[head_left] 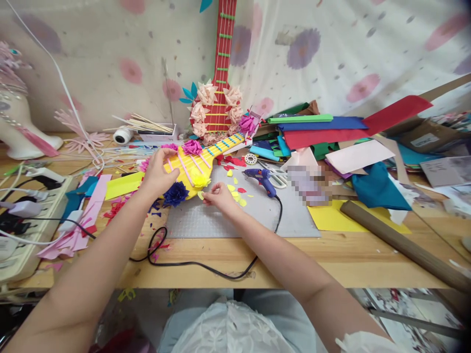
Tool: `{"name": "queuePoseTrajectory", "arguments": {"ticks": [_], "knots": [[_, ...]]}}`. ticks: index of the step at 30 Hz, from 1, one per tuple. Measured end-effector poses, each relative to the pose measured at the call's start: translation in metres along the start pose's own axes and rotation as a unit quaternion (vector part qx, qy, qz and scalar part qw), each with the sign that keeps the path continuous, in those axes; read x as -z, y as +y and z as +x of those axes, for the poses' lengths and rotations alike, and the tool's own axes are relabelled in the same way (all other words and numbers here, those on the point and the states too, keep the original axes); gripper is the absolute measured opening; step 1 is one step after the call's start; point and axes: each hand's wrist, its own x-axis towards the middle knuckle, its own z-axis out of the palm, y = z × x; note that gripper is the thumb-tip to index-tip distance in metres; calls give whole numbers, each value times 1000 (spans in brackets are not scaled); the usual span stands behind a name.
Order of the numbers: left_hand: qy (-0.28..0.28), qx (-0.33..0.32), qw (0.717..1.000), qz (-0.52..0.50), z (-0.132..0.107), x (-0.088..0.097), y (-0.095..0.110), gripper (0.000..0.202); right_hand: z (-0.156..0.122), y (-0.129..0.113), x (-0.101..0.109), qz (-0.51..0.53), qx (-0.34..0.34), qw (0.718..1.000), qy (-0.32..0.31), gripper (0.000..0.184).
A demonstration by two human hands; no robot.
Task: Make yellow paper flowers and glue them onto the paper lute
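A yellow craft guitar (187,172) with pink strings lies tilted on the grey cutting mat (198,223), its neck pointing to the upper right. My left hand (159,174) holds the guitar body at its left side, thumb and fingers apart across the front. Near the lower right edge of the body, my right hand (220,197) pinches a small yellow paper petal (200,195). Beside these fingertips sit a yellow paper flower (201,180) and a dark blue one (175,194). A magenta flower (192,147) decorates the upper edge. Loose yellow petals (242,202) lie right of my right hand.
A blue glue gun (262,180) rests on the mat, its black cord (206,267) looping along the table front. Behind stands a red craft guitar (217,110). Coloured sheets (324,130) pile up at right, near a brown roll (397,240). Left is a power strip (33,220).
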Motion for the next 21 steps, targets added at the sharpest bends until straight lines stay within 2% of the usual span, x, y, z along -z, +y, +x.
{"name": "queuePoseTrajectory", "arguments": {"ticks": [4, 7, 9, 13, 21], "knots": [[-92, -62, 990, 84, -10, 10, 3, 54, 3, 7, -18, 2, 3, 998, 59, 37], [-200, -111, 957, 178, -16, 13, 8, 60, 4, 8, -28, 11, 8, 996, 89, 35], [-241, -129, 933, 233, -20, 14, 8, 63, 4, 8, -32, 20, 7, 994, 110, 34], [-256, -144, 911, 288, -24, 12, 5, 67, 6, 8, -36, 29, -8, 990, 141, 33], [-275, -158, 905, 283, -23, 3, 5, 66, 12, 5, -36, 21, -17, 987, 157, 37]]}}
